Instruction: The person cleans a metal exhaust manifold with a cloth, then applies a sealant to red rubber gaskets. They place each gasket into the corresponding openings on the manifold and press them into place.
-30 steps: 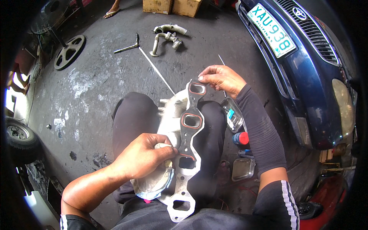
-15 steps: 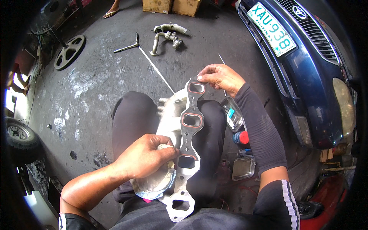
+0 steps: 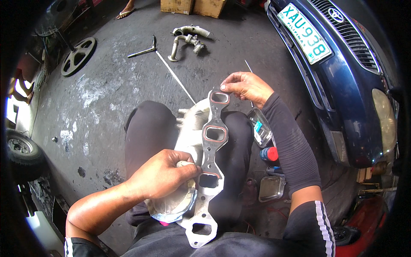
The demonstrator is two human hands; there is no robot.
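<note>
A pale metal intake manifold lies lengthwise across my lap, its flange with a row of ports facing up. On the far part of that flange rests a dark gasket with reddish sealing lines round its openings. The near end of the flange is bare metal. My left hand is closed round the manifold's rounded body, its thumb at the gasket's near edge; some fingers are hidden underneath. At the far end, my right hand pinches the gasket's tip between thumb and forefinger.
Right of my knee are a clear tray with small items, a red-capped container and a metal tray. A dark blue car stands at right. Ahead lie metal pipes and a long-handled tool. A wheel is at left.
</note>
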